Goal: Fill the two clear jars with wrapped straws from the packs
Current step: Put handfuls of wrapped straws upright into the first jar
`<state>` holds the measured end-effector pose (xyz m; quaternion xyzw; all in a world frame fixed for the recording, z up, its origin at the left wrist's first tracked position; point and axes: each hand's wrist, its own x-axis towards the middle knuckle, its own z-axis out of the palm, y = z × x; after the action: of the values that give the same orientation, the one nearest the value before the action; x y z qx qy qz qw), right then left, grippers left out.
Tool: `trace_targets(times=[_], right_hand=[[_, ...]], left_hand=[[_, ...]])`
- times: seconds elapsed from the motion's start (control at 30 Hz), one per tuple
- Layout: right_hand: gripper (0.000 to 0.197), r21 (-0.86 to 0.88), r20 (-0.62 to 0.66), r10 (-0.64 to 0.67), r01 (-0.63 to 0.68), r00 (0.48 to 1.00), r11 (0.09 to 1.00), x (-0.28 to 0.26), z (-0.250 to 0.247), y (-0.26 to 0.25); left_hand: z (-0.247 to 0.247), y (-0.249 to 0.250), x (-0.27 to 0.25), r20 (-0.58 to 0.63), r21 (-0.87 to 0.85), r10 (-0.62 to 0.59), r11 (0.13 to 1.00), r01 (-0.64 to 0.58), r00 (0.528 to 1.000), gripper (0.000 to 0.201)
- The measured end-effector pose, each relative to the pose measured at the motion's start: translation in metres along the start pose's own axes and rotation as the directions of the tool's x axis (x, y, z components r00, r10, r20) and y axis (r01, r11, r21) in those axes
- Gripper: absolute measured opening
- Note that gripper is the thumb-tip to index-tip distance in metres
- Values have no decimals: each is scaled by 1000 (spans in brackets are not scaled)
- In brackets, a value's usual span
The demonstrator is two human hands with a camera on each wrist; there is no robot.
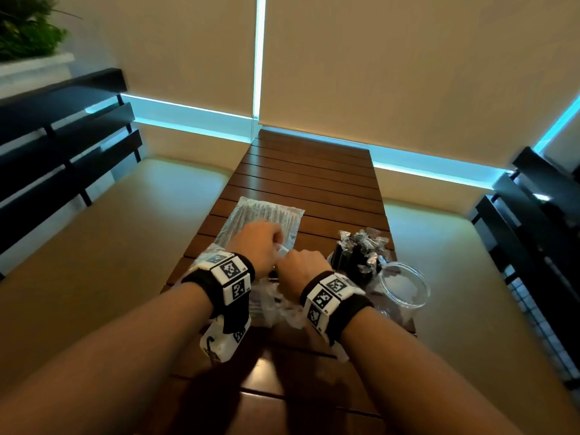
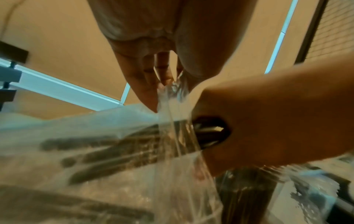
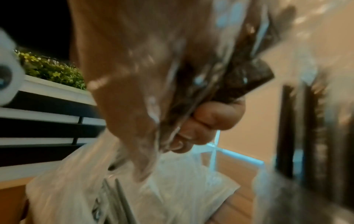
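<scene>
**Both hands on a straw pack, mid-table**

Left hand (image 1: 262,243) and right hand (image 1: 298,266) meet over the slatted table (image 1: 307,171), each pinching the clear film of a straw pack (image 2: 172,94) pulled taut between them. Second pack (image 1: 263,218) lies flat just beyond. One jar (image 1: 351,262) stands packed with wrapped straws; empty jar (image 1: 403,284) beside it, at right.

Setting: seating booth, probably a café or restaurant; could be a lounge. Narrow slatted wooden worktop (image 1: 310,171) between two cream cushioned benches (image 1: 131,215) with black slatted backrests (image 1: 62,127). Beige roller blinds (image 1: 392,58) drawn over windows. White planter with green foliage (image 1: 25,29) behind left bench.
</scene>
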<state>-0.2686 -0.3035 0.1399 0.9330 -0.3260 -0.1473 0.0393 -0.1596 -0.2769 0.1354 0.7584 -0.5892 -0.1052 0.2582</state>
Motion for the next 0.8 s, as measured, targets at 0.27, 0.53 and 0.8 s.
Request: trace_targets(times=[0.27,0.53,0.8], right_hand=[[18,-99,-38,167,-170,985,980,-77,-71,79],[20,414,-293,360,-222,886,883,-87,-74,109],[33,688,-354,392,-48,849,724,-48,-12,49]], left_hand=[[0,15,5,-6,-46,-218,975,217,976,19],[-7,46,3,129,-377,-8,925,57,992,45],[-22,81,12,185,-919,-189,313,238,964,42]])
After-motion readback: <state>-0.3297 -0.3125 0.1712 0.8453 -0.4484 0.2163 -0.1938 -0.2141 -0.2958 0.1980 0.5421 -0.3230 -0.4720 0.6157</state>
